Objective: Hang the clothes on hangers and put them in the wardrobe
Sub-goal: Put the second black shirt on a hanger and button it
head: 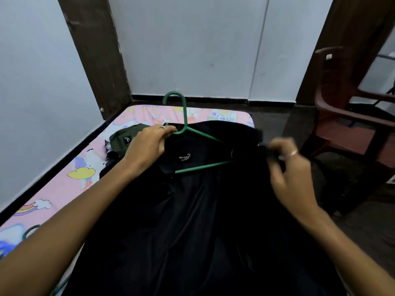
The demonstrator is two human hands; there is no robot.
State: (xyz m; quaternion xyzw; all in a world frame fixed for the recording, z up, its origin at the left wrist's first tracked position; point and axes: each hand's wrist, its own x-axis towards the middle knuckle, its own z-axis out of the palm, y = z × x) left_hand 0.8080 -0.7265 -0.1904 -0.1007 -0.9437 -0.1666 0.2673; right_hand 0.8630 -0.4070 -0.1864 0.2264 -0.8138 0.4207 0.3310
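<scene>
A black shirt (192, 210) lies spread over the bed, its neck label facing up. A green hanger (184, 116) sits partly inside the shirt's neck, its hook pointing away from me. My left hand (147, 144) grips the hanger at the base of its hook, together with the collar. My right hand (286, 165), blurred, pinches the black fabric at the shirt's right shoulder. The hanger's left arm is hidden under the cloth.
The bed has a pink cartoon-print sheet (64, 184). A folded olive-green garment (126, 137) lies beyond my left hand. Another green hanger (30, 230) shows at the lower left. A brown plastic chair (350, 116) stands at the right, on the dark floor.
</scene>
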